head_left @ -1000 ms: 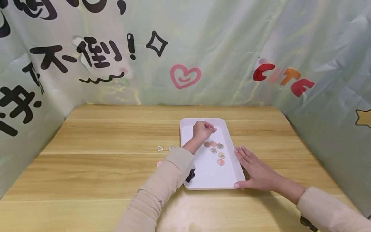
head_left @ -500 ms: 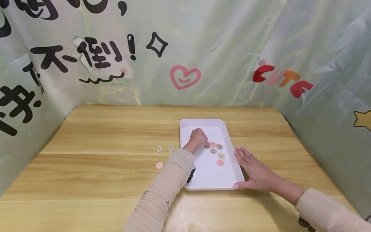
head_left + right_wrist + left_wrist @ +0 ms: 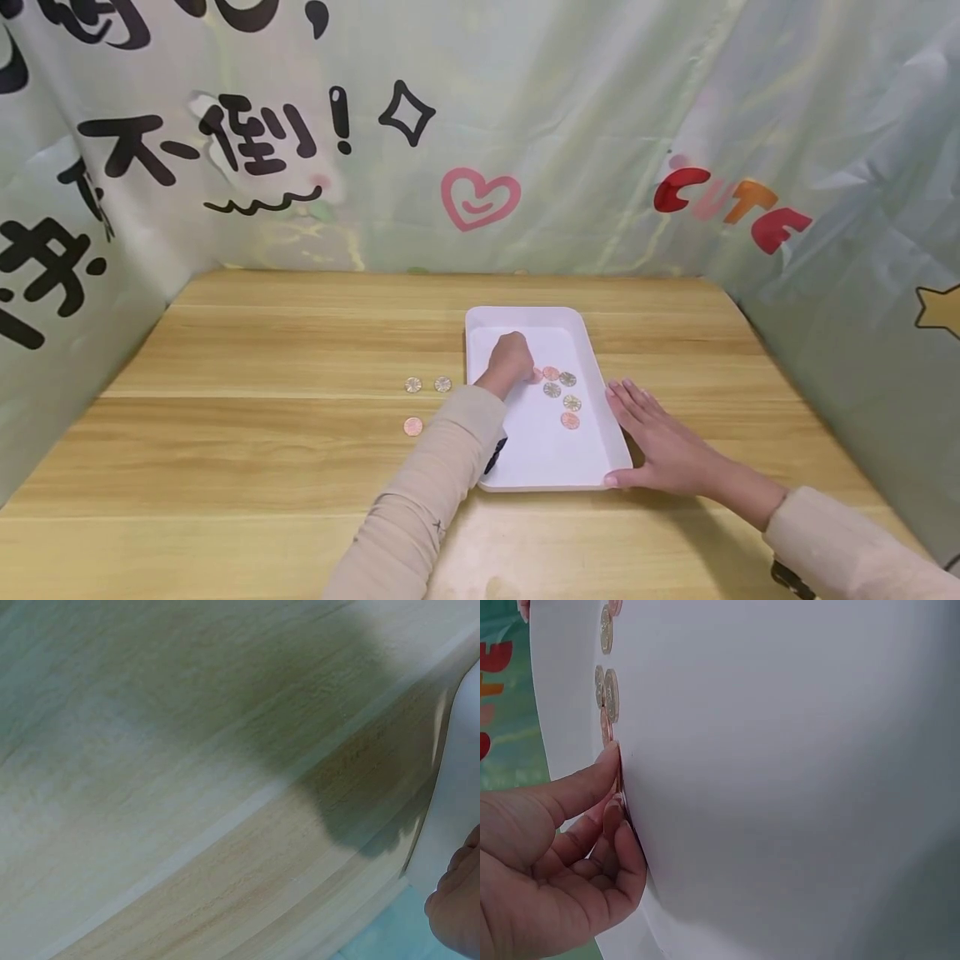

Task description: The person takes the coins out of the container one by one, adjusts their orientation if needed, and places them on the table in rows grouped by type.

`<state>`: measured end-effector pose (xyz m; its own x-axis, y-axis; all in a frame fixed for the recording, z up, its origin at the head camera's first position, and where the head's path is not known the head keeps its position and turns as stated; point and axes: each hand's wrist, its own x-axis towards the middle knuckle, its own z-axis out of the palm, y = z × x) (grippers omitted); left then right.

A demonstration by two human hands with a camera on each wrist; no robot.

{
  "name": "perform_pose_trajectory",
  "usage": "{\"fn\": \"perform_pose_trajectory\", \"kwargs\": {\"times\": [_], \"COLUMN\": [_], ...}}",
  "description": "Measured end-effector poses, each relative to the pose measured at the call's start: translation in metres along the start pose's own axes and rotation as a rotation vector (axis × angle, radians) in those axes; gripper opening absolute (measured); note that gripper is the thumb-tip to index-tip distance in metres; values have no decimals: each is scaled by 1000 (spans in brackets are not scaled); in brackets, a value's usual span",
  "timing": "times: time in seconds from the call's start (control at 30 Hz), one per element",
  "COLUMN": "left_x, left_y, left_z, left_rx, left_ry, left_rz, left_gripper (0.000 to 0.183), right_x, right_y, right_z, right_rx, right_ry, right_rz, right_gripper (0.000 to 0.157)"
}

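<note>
A white tray (image 3: 540,467) holds several copper-coloured and silvery coins. Over its left half, my left hand (image 3: 512,358) has its thumb and fingers curled at a copper coin (image 3: 537,376). In the left wrist view, the thumb and fingertips of that left hand (image 3: 570,862) pinch the coin (image 3: 619,781) low at the tray floor, hiding most of it. Right beside it lie another copper coin (image 3: 551,373) and a silvery coin (image 3: 552,389). My right hand (image 3: 671,450), fingers extended, rests against the tray's right rim, its thumb at the near corner.
Left of the tray, two silvery coins (image 3: 442,384) and one copper coin (image 3: 413,427) lie on the wooden table (image 3: 262,467). Inside the tray a pale gold coin (image 3: 572,403) and a copper coin (image 3: 570,421) lie nearer its right side. A printed curtain (image 3: 585,125) encloses the table's back and sides.
My left hand has come down and nearer from the tray's far part to the leftmost copper coin, its fingers now closed in on it. The right hand stays at the rim.
</note>
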<state>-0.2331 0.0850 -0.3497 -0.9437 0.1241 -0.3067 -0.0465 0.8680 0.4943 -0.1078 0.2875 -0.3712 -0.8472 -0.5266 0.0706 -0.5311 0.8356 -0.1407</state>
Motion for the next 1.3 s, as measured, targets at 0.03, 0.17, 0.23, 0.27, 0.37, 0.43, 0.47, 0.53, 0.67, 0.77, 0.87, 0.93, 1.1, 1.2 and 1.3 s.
{"fn": "perform_pose_trajectory", "kwargs": {"times": [0.03,0.17,0.23,0.27,0.37,0.43,0.47,0.53,0.67,0.77,0.87,0.93,1.1,1.2,1.3], "left_x": [-1,10,19,21,52,73,81,90,37,2,-8,-11,-17,-20,-24], "left_y": [0,-1,-1,0,-6,-9,-10,-9,13,24,27,24,9,-2,-13], "left_z": [0,6,11,12,29,38,43,43,8,-14,-21,-24,-30,-29,-30], "left_rx": [-1,-43,-67,-68,-79,-70,-59,-65,-61,-69,-72,-83,-193,-252,-286], "left_ry": [6,17,22,39,83,83,114,73,45,23,17,15,12,17,18], "left_rz": [-2,-17,-22,-26,-9,3,30,50,80,79,89,121,219,252,269], "left_gripper": [39,48,47,46,44,45,45,46,40,34,27,21,22,16,16], "right_x": [0,0,1,1,1,1,1,1,1,1,0,0,0,1,1], "right_y": [-1,-1,-2,-2,-2,-2,-3,-2,-2,-2,-2,-2,-2,-2,-1], "right_z": [0,-1,-1,-1,-2,-3,-3,-3,-3,-2,-1,0,-1,-1,-1], "right_rx": [4,6,3,1,1,3,5,5,-4,-6,-3,0,10,10,9], "right_ry": [-3,3,8,8,4,-4,-7,-10,-2,4,9,10,-10,-22,-24], "right_rz": [5,0,0,-1,-3,-1,-1,-1,-5,-8,-9,-9,9,21,21], "right_gripper": [108,108,108,108,109,109,110,110,110,109,109,109,108,108,108]}}
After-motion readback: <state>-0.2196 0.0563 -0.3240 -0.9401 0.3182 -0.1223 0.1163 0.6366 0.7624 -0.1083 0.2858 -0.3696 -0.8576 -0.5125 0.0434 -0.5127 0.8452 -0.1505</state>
